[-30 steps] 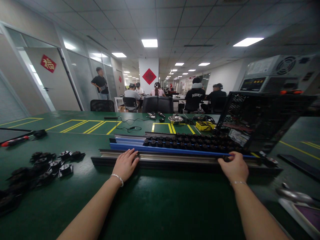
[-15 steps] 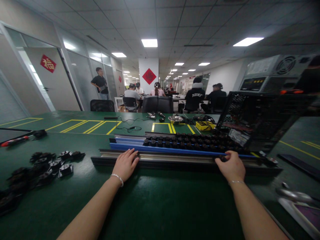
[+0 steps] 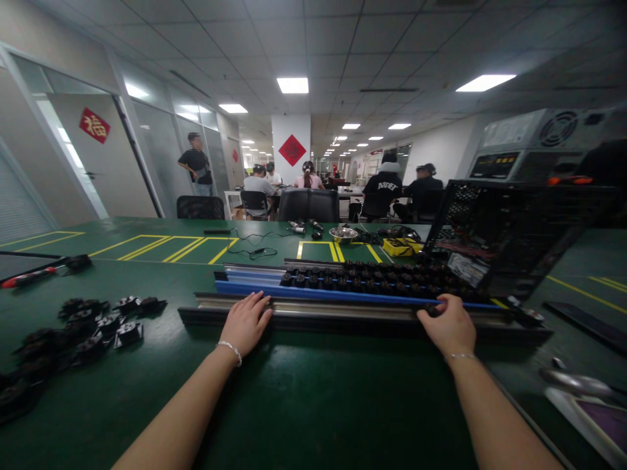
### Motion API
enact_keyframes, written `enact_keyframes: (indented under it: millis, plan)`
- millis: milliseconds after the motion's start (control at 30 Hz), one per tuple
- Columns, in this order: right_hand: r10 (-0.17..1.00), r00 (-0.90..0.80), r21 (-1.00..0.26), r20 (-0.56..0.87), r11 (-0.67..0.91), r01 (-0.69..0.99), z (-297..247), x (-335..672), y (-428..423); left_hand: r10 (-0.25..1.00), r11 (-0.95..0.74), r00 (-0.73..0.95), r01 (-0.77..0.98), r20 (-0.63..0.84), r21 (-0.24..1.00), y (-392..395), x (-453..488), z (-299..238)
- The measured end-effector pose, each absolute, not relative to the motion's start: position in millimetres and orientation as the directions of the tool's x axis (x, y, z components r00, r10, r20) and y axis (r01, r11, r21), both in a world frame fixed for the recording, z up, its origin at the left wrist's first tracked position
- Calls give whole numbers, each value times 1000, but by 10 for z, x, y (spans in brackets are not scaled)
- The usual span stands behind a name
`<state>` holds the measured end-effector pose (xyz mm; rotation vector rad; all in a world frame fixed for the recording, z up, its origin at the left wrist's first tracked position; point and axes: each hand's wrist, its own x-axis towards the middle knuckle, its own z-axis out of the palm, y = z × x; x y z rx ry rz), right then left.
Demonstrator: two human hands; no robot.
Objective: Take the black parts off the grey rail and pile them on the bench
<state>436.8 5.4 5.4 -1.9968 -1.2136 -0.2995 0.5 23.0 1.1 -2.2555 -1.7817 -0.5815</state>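
Observation:
A long black rail (image 3: 343, 320) with a bare metal channel along its top lies across the green table in front of me. My left hand (image 3: 245, 321) lies over its left part, fingers stretched out across the rail. Toward the rail's right end, my right hand (image 3: 453, 326) has its fingers closed on a small black module (image 3: 432, 311) at the channel; most of that piece is hidden by the fingers. Just behind is a blue rail (image 3: 255, 287), alongside rows of similar black modules (image 3: 362, 279).
Loose black modules (image 3: 88, 326) are heaped at the left. An open computer case (image 3: 519, 228) with power supplies (image 3: 539, 140) on top stands at the right. A metal bowl (image 3: 343, 234) and a yellow container (image 3: 401, 247) sit behind the rails. A phone-like object (image 3: 597, 418) lies at the lower right.
My right hand has shifted slightly left along the rail with the small black module. My left hand has stayed in place.

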Motion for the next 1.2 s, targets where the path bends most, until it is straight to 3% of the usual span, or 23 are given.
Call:
enact_keyframes:
  millis: [1200]
  plan:
    - [699,398,-414,595,-159,896,79,4208,69,884,-241,189,968,428,71,228,14,9]
